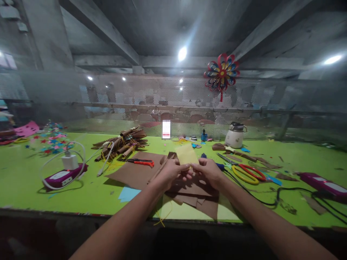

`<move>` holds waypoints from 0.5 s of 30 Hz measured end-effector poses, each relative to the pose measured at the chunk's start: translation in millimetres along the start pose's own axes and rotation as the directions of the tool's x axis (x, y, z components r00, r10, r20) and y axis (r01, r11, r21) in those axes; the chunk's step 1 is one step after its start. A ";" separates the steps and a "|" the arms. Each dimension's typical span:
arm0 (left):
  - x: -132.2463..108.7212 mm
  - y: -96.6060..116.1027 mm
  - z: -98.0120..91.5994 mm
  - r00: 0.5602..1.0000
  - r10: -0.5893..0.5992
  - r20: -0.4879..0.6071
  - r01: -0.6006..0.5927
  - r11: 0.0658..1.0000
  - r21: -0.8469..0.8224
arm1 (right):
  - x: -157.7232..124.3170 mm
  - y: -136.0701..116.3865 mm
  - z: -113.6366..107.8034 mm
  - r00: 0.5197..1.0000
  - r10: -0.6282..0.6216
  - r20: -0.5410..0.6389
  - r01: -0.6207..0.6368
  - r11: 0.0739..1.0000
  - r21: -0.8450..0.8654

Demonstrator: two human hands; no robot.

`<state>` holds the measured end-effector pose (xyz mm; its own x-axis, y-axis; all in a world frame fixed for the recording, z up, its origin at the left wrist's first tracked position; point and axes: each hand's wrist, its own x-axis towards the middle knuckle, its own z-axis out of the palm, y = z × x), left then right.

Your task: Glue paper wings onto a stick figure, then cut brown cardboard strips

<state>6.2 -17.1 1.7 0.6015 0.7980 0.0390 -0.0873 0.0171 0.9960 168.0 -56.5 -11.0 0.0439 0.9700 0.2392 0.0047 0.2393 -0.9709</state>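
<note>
A small yellow square of paper is held up over the table, tilted. My left hand pinches its lower left edge, and my right hand pinches its lower right corner. Both thumbs lie against the near edge. Brown paper sheets are spread on the green table below my hands. A red-and-black utility knife rests on brown paper left of them. Light blue paper sits close to my left forearm. To the right of my right hand lie yellow-handled scissors and red-handled scissors.
Rolled brown paper bundles lie at the back left. A purple power strip with a white charger stands left, another power strip right, its black cable crossing the table. A white flask stands behind. A pinwheel hangs on the mesh screen.
</note>
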 end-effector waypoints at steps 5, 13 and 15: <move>-2.9 4.8 3.6 0.998 -0.058 0.010 0.058 0.998 0.032 | -0.5 -3.4 0.0 0.999 -0.007 -0.044 0.009 0.999 0.035; -2.7 5.8 5.5 0.997 0.060 0.055 -0.063 0.996 0.057 | -0.5 -5.6 -1.3 0.999 0.035 0.024 -0.038 0.993 0.112; -3.0 6.8 5.6 0.998 0.046 0.053 -0.050 0.997 0.060 | 0.0 -6.4 -1.8 1.000 0.006 -0.008 -0.005 0.997 0.080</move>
<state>8.2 -22.8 8.8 0.6382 0.7647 0.0894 -0.0694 -0.0586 0.9959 169.7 -58.1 -4.8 0.0515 0.9709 0.2338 -0.0752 0.2372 -0.9685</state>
